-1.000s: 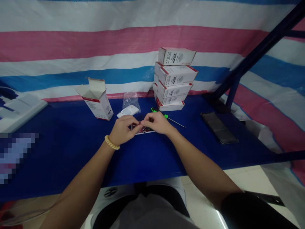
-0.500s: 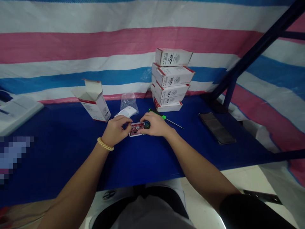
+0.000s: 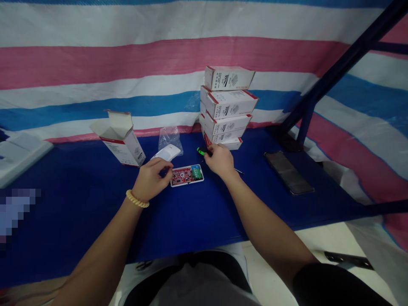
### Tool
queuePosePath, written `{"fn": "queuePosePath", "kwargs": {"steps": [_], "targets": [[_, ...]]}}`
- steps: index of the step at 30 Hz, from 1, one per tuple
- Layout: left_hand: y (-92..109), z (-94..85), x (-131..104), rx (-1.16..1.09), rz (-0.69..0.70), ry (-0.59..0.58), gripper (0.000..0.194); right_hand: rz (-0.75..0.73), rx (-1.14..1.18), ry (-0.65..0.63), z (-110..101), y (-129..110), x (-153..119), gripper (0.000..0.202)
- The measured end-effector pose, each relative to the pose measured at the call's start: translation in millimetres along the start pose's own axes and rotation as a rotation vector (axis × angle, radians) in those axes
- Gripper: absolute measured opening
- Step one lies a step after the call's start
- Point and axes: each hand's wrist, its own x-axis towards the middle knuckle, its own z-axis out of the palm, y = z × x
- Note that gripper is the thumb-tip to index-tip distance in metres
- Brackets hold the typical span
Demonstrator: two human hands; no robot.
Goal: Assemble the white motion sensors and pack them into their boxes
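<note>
A white case with a red circuit board and a green-and-blue part (image 3: 187, 175) lies flat on the blue table. My left hand (image 3: 154, 177) is at its left edge, thumb and fingertips pinched together; whatever they hold is too small to make out. My right hand (image 3: 219, 159) is beyond the case's right side, its fingers closed on a screwdriver with a green and black handle (image 3: 201, 151); the hand covers most of it, and the shaft tip shows at the right. Behind my left hand lies a white cover (image 3: 168, 152).
An open white box (image 3: 127, 148) stands at the back left, beside a clear plastic bag (image 3: 170, 138). Several white boxes (image 3: 232, 104) are stacked at the back. A phone (image 3: 288, 172) lies at the right, near a blue metal frame (image 3: 307, 121). White equipment (image 3: 24, 155) sits far left.
My right hand has let go of the case and moved right and back onto the screwdriver. The green-and-blue part is now uncovered. My left hand has stayed by the case.
</note>
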Motion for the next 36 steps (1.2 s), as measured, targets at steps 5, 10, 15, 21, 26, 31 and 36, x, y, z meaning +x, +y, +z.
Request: {"fn": "queuePosePath", "kwargs": {"steps": [5, 10, 15, 21, 26, 31, 36], "targets": [[0, -0.4, 0, 0.012, -0.001, -0.011, 0.009, 0.008, -0.017, -0.044, 4, 2, 0, 0.023], [0, 0.5, -1, 0.03, 0.01, -0.002, 0.008, 0.065, -0.052, -0.083, 1, -1, -1, 0.029], [-2, 2.0, -2, 0.024, 0.002, -0.013, 0.01, 0.064, -0.053, -0.109, 2, -1, -1, 0.031], [-2, 2.0, -1, 0.044, 0.017, -0.017, 0.004, -0.035, 0.048, -0.05, 4, -3, -3, 0.033], [-2, 2.4, -1, 0.043, 0.01, -0.027, 0.007, -0.226, 0.172, 0.078, 4, -6, -7, 0.038], [0, 3.2, -1, 0.038, 0.025, -0.028, 0.01, -0.463, 0.242, 0.132, 4, -8, -12, 0.038], [0, 3.5, -2, 0.039, 0.044, -0.065, 0.009, -0.533, 0.296, 0.171, 2, -11, -15, 0.033]]}}
